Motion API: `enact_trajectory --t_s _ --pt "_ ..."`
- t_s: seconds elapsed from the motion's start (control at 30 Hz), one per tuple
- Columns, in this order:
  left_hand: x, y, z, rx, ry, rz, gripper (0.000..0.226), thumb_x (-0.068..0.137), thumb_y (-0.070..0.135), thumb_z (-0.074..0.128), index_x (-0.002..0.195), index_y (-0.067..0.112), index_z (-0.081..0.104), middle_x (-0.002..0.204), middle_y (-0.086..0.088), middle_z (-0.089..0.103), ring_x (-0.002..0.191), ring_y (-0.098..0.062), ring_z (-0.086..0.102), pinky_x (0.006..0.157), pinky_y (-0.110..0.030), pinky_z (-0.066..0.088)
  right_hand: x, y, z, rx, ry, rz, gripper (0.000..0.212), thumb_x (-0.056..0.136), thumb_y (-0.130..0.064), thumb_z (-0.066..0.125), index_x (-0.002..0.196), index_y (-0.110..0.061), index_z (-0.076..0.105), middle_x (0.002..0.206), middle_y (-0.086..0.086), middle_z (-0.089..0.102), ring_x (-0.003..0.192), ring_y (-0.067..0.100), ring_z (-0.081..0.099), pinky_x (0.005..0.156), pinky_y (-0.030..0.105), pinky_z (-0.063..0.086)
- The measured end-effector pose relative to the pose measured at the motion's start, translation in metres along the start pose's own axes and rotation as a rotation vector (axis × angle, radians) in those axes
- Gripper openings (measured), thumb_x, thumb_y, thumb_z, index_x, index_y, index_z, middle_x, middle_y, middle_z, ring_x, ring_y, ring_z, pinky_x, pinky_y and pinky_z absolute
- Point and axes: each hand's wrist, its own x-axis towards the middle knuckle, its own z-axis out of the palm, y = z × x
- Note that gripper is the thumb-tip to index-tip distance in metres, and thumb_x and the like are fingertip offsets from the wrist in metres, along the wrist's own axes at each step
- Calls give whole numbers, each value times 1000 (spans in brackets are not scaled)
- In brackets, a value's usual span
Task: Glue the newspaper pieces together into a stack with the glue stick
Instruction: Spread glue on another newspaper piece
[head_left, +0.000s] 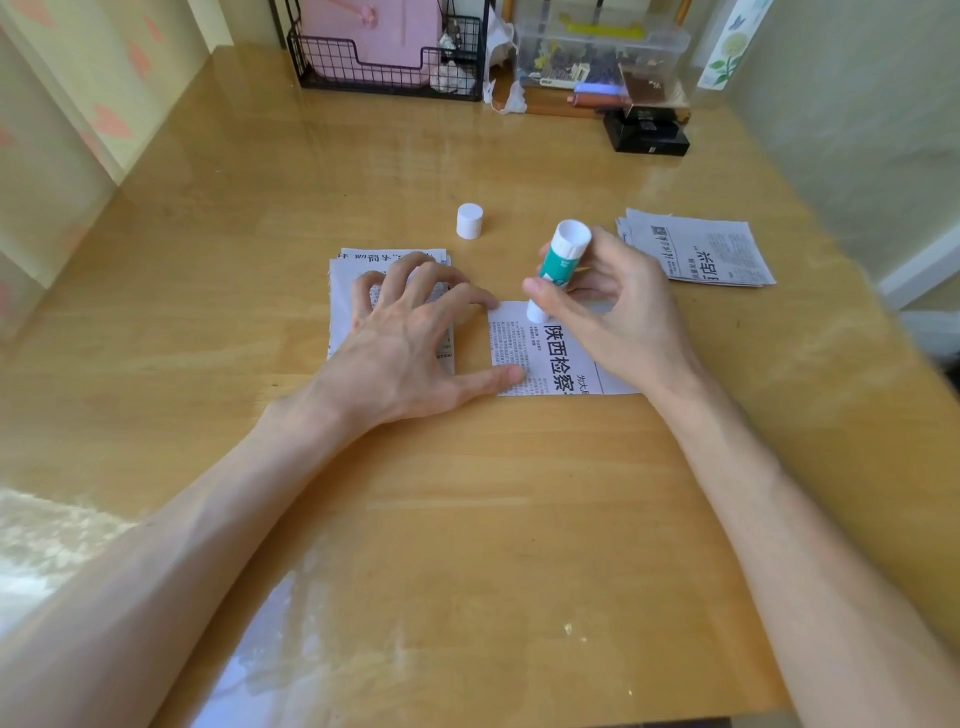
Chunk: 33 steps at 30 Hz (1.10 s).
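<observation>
A single newspaper piece (556, 358) with bold black characters lies flat at the table's middle. My right hand (618, 312) grips a green-and-white glue stick (558, 270), tilted, with its tip pressed on the piece's far left corner. My left hand (410, 343) is spread flat: its thumb pins the piece's left edge, and its fingers rest on a stack of newspaper pieces (363, 275) just to the left. The stick's white cap (470, 221) stands upright behind the stack. A second pile of newspaper pieces (701, 249) lies at the right.
The wooden table (467, 519) carries a black wire basket (389, 57) with a pink item at the back, a clear plastic box (602, 47) of small items and a black box (647, 136) beside it. Walls close in on the left and right.
</observation>
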Motion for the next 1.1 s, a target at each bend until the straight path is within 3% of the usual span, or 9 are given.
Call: enact_trajectory --t_s 0.1,0.27,0.4,0.5,0.63,0.87,1.1 --pt "1 1 1 17 -1 0 85 67 100 42 133 49 53 142 14 44 149 -17 23 118 -46 13 2 -1 -2 -62 18 8 35 87 -27 87 110 -6 72 96 -7 77 88 9 74 85 26 60" --pt "1 2 0 8 -5 -6 86 64 101 42 132 50 53 141 15 44 149 -17 23 118 -47 14 4 0 -6 -22 87 7 33 91 -11 81 119 -2 67 100 -6 77 91 5 74 83 17 55" --pt "1 1 0 5 5 2 85 64 101 44 131 49 54 140 15 44 149 -17 23 119 -47 14 6 -1 -14 32 207 -63 28 98 -10 73 124 -6 63 108 5 76 98 13 75 88 21 54" --pt "1 1 1 5 16 3 84 65 100 45 131 49 54 140 15 45 149 -17 25 118 -47 15 4 -3 -6 13 127 -105 28 100 -14 71 126 -6 63 107 2 74 99 14 73 88 22 53" --pt "0 0 3 23 38 19 82 69 99 43 132 48 55 140 15 46 147 -17 28 117 -47 16 4 -3 4 -14 34 -124 32 100 -18 71 130 -8 64 104 -5 73 99 16 73 92 34 58" --pt "0 1 2 22 30 14 84 68 100 43 134 49 52 140 14 46 147 -17 28 117 -47 16 3 0 11 -54 -9 -93 31 98 -16 72 126 -6 64 104 2 75 100 15 73 94 41 58" --pt "0 1 2 42 10 14 82 69 101 41 136 54 51 141 15 43 148 -17 26 117 -49 17 4 0 14 -112 14 -87 24 97 -17 72 114 -6 59 103 -2 76 99 11 74 89 45 60"
